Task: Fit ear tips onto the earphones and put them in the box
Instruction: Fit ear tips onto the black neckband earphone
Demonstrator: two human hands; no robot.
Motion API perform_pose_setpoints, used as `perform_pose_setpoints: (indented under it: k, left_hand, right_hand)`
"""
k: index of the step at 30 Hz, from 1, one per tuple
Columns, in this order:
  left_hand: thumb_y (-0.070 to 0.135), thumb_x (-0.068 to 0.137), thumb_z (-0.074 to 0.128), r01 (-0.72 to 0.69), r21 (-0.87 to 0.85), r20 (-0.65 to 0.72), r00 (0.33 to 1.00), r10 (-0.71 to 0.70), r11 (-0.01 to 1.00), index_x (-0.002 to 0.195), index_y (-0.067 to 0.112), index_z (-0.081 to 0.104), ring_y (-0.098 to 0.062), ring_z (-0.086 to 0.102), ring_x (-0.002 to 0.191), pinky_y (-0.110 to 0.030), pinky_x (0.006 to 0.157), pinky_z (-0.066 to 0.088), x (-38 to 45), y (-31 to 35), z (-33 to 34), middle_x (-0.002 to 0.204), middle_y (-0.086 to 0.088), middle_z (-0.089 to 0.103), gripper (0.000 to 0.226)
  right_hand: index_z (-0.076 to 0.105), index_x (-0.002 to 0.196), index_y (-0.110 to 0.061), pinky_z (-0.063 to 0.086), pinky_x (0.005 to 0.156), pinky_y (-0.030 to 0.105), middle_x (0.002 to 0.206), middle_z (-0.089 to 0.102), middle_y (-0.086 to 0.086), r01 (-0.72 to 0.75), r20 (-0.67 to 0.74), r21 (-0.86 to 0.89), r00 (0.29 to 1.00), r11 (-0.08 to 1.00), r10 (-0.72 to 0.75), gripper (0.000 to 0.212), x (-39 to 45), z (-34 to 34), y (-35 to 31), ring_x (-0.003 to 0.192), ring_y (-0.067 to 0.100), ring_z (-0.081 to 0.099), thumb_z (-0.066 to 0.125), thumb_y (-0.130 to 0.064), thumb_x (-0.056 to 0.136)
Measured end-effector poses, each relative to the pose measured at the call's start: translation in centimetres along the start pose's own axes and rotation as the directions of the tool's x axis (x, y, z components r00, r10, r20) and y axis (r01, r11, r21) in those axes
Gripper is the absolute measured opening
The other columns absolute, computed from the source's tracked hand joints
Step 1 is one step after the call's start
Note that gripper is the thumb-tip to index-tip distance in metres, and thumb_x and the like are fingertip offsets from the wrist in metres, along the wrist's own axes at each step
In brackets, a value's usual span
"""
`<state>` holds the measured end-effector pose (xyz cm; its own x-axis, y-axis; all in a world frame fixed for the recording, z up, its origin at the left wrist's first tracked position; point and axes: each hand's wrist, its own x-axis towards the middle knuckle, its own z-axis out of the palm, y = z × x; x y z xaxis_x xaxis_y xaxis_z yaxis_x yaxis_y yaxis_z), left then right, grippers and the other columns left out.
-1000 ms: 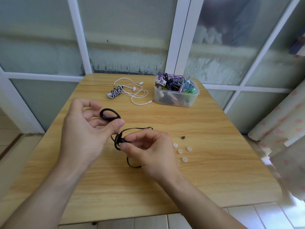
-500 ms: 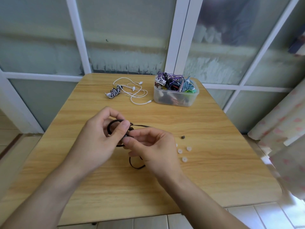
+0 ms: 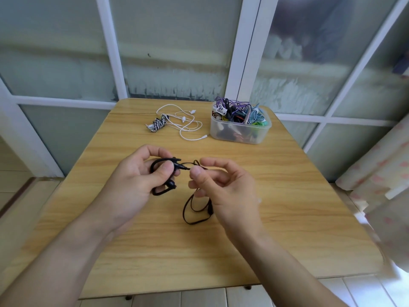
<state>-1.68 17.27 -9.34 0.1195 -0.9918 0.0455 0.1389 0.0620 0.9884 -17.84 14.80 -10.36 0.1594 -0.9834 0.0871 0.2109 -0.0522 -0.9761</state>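
My left hand [image 3: 141, 176] grips the two ear-hook pieces of a black earphone set [image 3: 169, 185] above the middle of the wooden table [image 3: 287, 218]. My right hand [image 3: 223, 185] pinches the black cable just right of the upper earpiece, and the cable hangs in loops [image 3: 194, 209] down to the table under that hand. The loose ear tips are hidden behind my right hand. A clear plastic box [image 3: 240, 127], full of tangled coloured earphones, stands at the back right of the table.
A white earphone set [image 3: 186, 122] lies spread at the back centre, with a black-and-white striped coiled cable [image 3: 157, 125] to its left. White-framed frosted glass panels stand behind the table. A patterned curtain [image 3: 380, 180] hangs at the right edge.
My hands have drawn apart, the right one moving right along the cable. The left hand now holds both ear hooks together. The view has shifted, and the ear tips are now hidden.
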Motion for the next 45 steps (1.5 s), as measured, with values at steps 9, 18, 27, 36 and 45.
perform_pose_setpoints:
  k: [9, 18, 27, 36, 45]
  left_hand:
    - [0.026, 0.089, 0.061, -0.022, -0.009, 0.072, 0.997, 0.022, 1.0, 0.106, 0.011, 0.069, -0.017, 0.047, 0.065, -0.019, 0.051, 0.035, -0.4, 0.2, 0.8, 0.076, -0.006, 0.055, 0.024]
    - [0.019, 0.082, 0.06, -0.111, 0.105, 0.18, 0.979, 0.091, 0.988, 0.11, 0.016, 0.066, -0.01, 0.053, 0.064, -0.018, 0.058, 0.042, -0.8, 0.6, 0.5, 0.082, -0.003, 0.062, 0.029]
    - [0.011, 0.072, 0.064, -0.156, 0.12, 0.103, 0.984, 0.144, 0.98, 0.091, 0.006, 0.067, -0.007, 0.051, 0.056, -0.016, 0.051, 0.042, -0.5, 0.6, 0.7, 0.071, 0.004, 0.064, 0.02]
    - [0.015, 0.079, 0.064, -0.239, 0.163, 0.222, 0.954, 0.2, 0.957, 0.095, 0.01, 0.066, -0.003, 0.056, 0.065, -0.016, 0.057, 0.045, -0.8, 0.5, 0.4, 0.079, 0.007, 0.07, 0.017]
    - [0.015, 0.073, 0.071, -0.274, 0.203, 0.171, 0.955, 0.241, 0.94, 0.085, 0.009, 0.061, -0.011, 0.06, 0.067, -0.017, 0.058, 0.045, -0.5, 0.2, 0.1, 0.081, -0.013, 0.071, 0.017]
  right_hand:
    - [0.069, 0.081, -0.003, 0.054, 0.049, 0.029, 0.067, 0.071, 0.013, 0.093, 0.024, -0.004, 0.995, 0.996, -0.093, 0.021, 0.0, -0.5, -1.2, 0.049, 0.019, 0.064, 0.073, -0.023, 0.074]
    - [0.072, 0.094, -0.005, 0.052, 0.057, 0.02, 0.081, 0.075, 0.011, 0.106, -0.008, -0.07, 0.994, 0.992, -0.107, 0.015, 0.8, -1.6, -1.4, 0.066, 0.013, 0.065, 0.071, -0.015, 0.083]
    - [0.073, 0.096, -0.005, 0.047, 0.062, 0.014, 0.086, 0.076, 0.012, 0.08, 0.136, -0.098, 0.988, 0.992, -0.066, 0.018, 0.6, -1.8, -1.4, 0.073, 0.012, 0.067, 0.073, -0.013, 0.08]
    - [0.077, 0.091, -0.012, 0.049, 0.074, 0.031, 0.086, 0.077, 0.008, 0.095, 0.128, -0.141, 0.989, 0.985, -0.077, 0.02, 0.4, -1.7, -1.3, 0.078, 0.013, 0.067, 0.076, -0.02, 0.073]
    - [0.076, 0.095, -0.005, 0.047, 0.063, 0.018, 0.078, 0.074, 0.002, 0.089, 0.175, -0.091, 0.982, 0.992, -0.072, 0.027, 0.1, -1.5, -1.2, 0.062, 0.003, 0.059, 0.073, -0.021, 0.074]
